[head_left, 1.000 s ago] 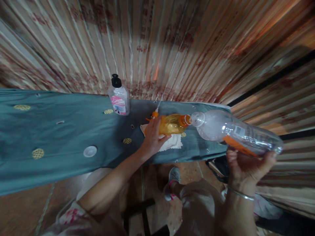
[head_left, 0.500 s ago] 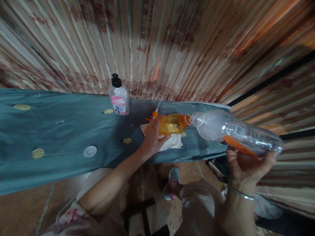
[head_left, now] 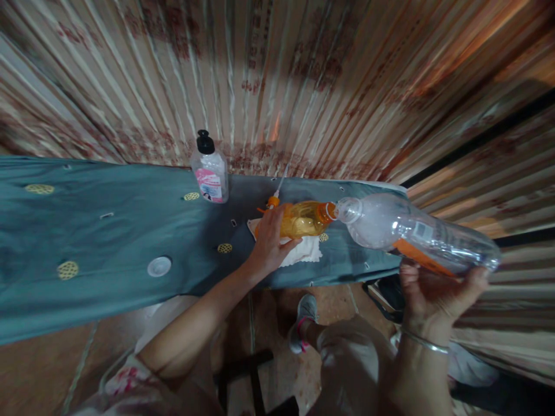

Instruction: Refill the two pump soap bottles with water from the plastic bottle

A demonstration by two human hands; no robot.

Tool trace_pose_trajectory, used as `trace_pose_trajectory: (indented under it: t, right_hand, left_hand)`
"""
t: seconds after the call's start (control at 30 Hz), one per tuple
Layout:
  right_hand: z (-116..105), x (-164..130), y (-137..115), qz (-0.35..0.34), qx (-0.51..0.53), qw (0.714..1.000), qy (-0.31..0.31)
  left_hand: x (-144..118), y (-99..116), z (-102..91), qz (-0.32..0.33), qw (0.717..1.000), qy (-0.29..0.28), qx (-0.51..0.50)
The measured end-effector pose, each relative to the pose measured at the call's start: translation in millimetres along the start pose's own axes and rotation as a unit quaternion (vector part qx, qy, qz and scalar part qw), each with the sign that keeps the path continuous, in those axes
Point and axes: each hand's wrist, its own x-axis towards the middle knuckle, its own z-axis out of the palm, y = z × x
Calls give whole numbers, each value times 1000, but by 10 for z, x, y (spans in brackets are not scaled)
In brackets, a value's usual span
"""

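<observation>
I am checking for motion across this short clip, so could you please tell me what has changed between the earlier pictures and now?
Nothing has visibly changed. The left hand still steadies the orange bottle on the white cloth, and the right hand still holds the large clear bottle tilted with its mouth at the orange bottle's neck. The pump bottle and the white cap stay put on the blue-grey cover.

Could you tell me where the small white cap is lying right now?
The small white cap lies on the teal cloth, left of the left hand and below-left of the pump bottle.
</observation>
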Motion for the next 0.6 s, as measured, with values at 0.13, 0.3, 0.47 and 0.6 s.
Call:
trace_pose_trajectory:
  t: [0.13,0.3,0.47,0.6]
  right_hand:
    - [-5,11,3,4,12,1000,25]
    - [-18,6,11,-7,3,1000,7]
    - [-22,-4,-4,0,-4,1000,-10]
    - [-43,26,-5,-5,-5,1000,-17]
  left_hand:
    - [-3,-9,7,5,1000,3,-5]
    - [-2,-9,6,0,1000,2,-4]
    - [14,18,-13,-14,1000,-4,-12]
    - [16,21,-14,-16,1000,-3,-13]
